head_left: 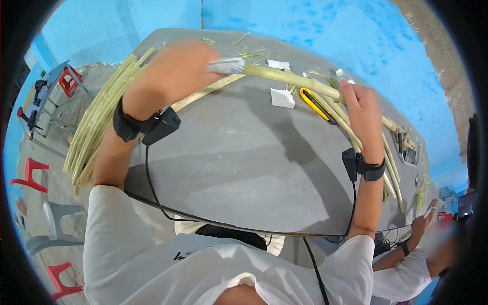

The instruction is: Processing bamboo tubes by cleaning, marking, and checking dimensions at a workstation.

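A long pale green cane is stretched across the far side of the table between my hands. My left hand, blurred by motion, is closed on a folded white sheet with blue marks. That sheet lies against the left part of the cane; whether it goes all the way round is hidden. Over at the right, my right hand is closed on the cane's other end. Below the cane lies a yellow and black utility knife, beside a white paper piece.
A bundle of pale canes lies along the grey table's left edge. More canes lie at the right. Cables hang from both wrist straps. A co-worker sits at the lower right; red stools stand left.
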